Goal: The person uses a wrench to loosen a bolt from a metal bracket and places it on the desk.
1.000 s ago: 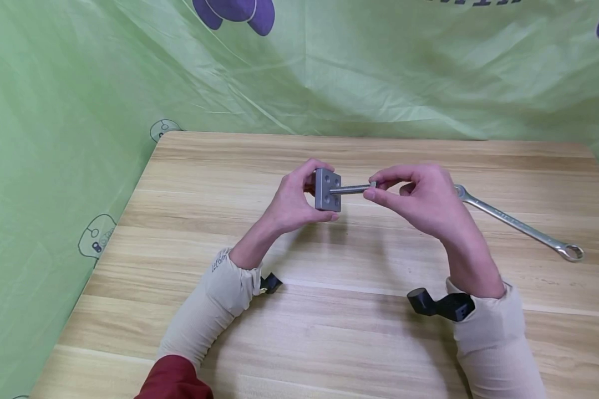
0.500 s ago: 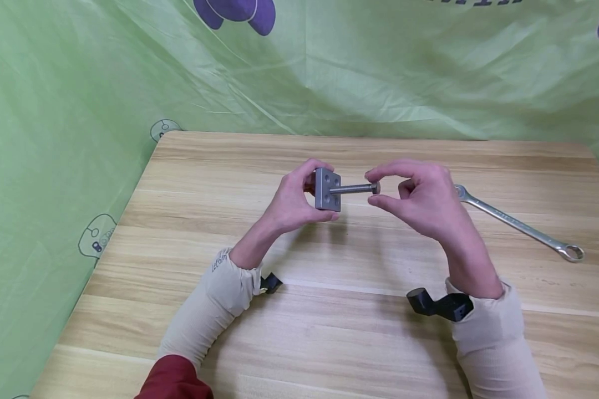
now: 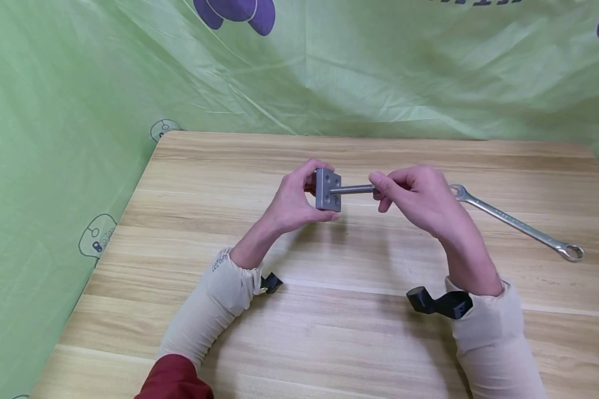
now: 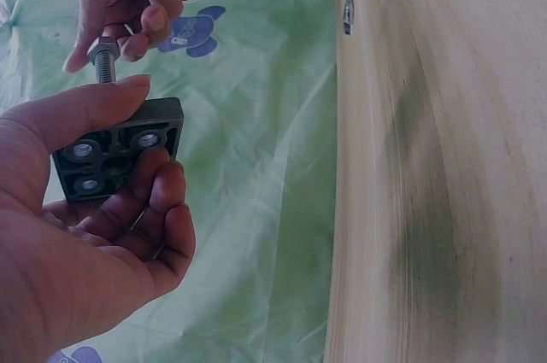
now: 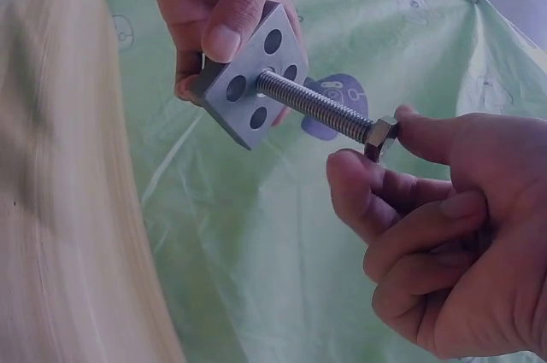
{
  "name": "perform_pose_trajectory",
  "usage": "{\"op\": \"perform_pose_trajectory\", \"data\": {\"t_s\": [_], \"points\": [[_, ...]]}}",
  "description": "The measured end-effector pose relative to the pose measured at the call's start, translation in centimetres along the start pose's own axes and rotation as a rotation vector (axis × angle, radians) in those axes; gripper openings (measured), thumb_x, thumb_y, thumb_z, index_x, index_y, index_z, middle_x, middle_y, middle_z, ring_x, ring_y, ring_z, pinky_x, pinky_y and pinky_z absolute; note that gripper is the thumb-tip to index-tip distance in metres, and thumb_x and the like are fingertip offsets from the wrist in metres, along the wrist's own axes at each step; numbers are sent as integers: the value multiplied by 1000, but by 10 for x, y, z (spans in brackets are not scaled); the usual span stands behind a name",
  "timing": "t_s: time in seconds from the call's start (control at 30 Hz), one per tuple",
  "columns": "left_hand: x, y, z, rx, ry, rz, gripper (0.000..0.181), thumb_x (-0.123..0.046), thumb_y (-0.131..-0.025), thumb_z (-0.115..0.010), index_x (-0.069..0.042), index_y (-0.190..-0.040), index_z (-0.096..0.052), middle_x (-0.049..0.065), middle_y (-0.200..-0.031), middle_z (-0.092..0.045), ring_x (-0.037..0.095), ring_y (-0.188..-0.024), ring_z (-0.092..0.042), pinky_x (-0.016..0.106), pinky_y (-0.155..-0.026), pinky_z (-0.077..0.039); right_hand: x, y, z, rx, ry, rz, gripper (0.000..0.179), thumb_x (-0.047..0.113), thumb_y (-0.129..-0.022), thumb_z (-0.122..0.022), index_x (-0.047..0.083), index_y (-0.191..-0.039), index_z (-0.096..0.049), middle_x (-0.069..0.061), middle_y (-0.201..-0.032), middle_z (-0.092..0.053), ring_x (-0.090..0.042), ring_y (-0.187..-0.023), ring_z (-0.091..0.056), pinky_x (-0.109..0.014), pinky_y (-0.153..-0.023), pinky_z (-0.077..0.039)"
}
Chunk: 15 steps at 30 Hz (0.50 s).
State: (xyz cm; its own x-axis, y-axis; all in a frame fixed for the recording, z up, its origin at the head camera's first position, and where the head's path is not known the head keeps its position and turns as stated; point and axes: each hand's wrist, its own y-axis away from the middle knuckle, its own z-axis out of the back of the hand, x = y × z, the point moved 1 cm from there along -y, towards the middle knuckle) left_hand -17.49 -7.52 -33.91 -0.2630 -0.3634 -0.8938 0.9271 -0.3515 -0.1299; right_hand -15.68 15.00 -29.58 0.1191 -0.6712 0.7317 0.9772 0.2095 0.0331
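My left hand (image 3: 292,202) grips a small square grey metal plate (image 3: 328,190) by its edges, thumb at one side and fingers at the other. Holes sit near the plate's corners in the right wrist view, and a long threaded hex bolt (image 5: 316,107) stands out from its centre. At the bolt's far end, the thumb and forefinger of my right hand (image 5: 461,235) pinch the hex head (image 5: 382,137), with the other fingers curled below. The plate's back, with recessed holes, shows in the left wrist view. Both hands are raised over the table.
A combination wrench (image 3: 516,223) lies on the wooden table (image 3: 329,332), right of my right hand. Green printed cloth (image 3: 379,72) hangs behind and at the left. Black wrist cameras (image 3: 439,305) sit on the sleeves.
The right thumb and forefinger opened off the bolt head, then came back to it with the hand turned, thumb now above. The left hand and plate stay in place.
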Motion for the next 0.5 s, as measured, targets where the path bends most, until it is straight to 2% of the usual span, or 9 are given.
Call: {"op": "perform_pose_trajectory", "data": {"t_s": [0.1, 0.2, 0.37, 0.5], "points": [[0, 0, 0, 2, -8, -4, 72, -5, -59, -88, -7, -122, -54, 10, -104, -67, 22, -84, -63, 34, -81, -51, 1, 1, 0, -3, -13, 1, 51, 57, -90, -56, 12, -72, -73, 4, -69, -69, -14, -71, -50, -31, -57, -35], [0, 0, 0, 4, -8, -2, 72, -5, -59, -88, -9, -122, -54, 10, -104, -67, 22, -84, -63, 33, -80, -51, 2, 2, 2, -12, -21, 12, 43, 53, -88, -62, 13, -78, -75, 4, -68, -68, -13, -66, -49, -31, -55, -35], [-1, 0, 0, 4, -1, 10, 71, -4, -59, -88, -10, -122, -54, 11, -105, -68, 23, -84, -64, 43, -85, -52, 4, 3, 3, -67, -25, 69, 25, 42, -82, -74, 18, -90, -77, 9, -74, -71, -10, -57, -50, -27, -50, -36], [-1, -1, 0, 5, 18, 19, 72, -4, -60, -88, -10, -123, -54, 13, -105, -69, 24, -85, -64, 51, -88, -51, 4, 4, 3, -119, -27, 136, 20, 32, -77, -80, 20, -93, -77, 19, -75, -68, -4, -44, -33, -24, -42, -29]]}}
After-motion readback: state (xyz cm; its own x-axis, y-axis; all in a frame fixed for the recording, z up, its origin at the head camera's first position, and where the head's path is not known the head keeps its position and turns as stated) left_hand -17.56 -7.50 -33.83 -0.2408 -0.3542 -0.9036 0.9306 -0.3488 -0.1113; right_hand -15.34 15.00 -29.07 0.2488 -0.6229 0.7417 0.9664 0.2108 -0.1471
